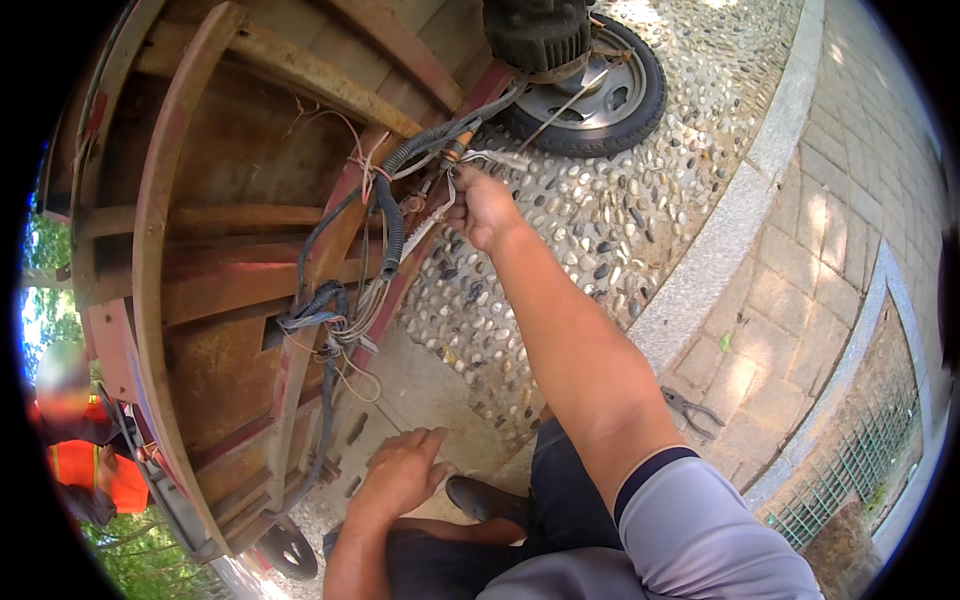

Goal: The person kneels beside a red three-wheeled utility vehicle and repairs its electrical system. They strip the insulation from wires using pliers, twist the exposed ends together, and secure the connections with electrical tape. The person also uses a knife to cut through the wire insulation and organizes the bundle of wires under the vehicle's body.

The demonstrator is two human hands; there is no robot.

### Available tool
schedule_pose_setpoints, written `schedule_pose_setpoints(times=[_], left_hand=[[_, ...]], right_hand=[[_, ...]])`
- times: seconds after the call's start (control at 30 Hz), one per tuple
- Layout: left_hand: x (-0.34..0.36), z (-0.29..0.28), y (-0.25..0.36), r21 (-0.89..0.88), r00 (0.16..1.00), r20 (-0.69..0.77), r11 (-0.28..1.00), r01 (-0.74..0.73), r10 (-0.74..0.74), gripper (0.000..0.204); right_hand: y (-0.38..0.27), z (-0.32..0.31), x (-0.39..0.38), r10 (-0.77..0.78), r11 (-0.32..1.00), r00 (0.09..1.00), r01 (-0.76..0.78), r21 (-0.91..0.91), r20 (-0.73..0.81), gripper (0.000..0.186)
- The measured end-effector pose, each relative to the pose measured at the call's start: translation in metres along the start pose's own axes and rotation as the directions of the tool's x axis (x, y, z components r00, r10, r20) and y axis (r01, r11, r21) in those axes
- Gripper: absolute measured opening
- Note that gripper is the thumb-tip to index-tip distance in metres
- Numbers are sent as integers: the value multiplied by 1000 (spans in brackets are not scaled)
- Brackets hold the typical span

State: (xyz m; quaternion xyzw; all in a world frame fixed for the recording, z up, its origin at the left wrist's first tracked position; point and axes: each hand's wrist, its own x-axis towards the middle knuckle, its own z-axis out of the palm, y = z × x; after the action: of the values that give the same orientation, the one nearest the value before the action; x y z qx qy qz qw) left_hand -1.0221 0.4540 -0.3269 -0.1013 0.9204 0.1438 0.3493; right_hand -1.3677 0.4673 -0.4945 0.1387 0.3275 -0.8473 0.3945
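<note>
An upturned rusty vehicle frame [225, 222] stands on its side before me, with its wiring showing along a red beam. My right hand [483, 208] reaches up to that beam, fingers closed at a pale white strip [437, 213] beside the wires; its fingertips are partly hidden. Just above the hand sits an orange-brown fitting [460, 143]. A grey corrugated conduit [390, 205] curves left of the hand, and a bundle of loose wires [345, 322] hangs lower down. My left hand [405, 470] hovers over my knee, fingers stretched and holding nothing.
A wheel with a black tyre [655, 85] and a dark finned motor housing [537, 40] are at the top. Pliers [692, 412] lie on the paving at right. Pebbled ground [560, 260] borders a stone kerb [700, 290]. A person in an orange vest [75, 465] is at far left.
</note>
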Motion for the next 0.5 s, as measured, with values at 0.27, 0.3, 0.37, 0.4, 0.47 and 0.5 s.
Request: schedule_pose_setpoints(times=[0.27,0.3,0.37,0.4,0.47,0.5], left_hand=[[-1,-7,8,-11,1000,-2,1000,-2,2,56],[-2,-6,8,-10,1000,0,1000,-1,1,56],[-2,-6,7,-5,1000,-7,1000,-4,4,56],[-3,-5,7,-4,1000,-17,1000,-7,7,56],[-3,-4,7,-1,999,-27,1000,-17,17,55],[-3,-4,7,2,999,-29,1000,-21,22,55]], right_hand=[[-5,14,-21,52,960,996,-70,270,75,8],[-5,15,-24,38,975,998,-45,215,41,8],[-3,15,-24,2,994,1000,1,105,-23,7],[-3,16,-24,-81,996,995,84,43,-61,6],[-1,12,-19,-248,967,960,238,-91,-125,3],[0,10,-17,-275,954,957,260,-147,-95,4]])
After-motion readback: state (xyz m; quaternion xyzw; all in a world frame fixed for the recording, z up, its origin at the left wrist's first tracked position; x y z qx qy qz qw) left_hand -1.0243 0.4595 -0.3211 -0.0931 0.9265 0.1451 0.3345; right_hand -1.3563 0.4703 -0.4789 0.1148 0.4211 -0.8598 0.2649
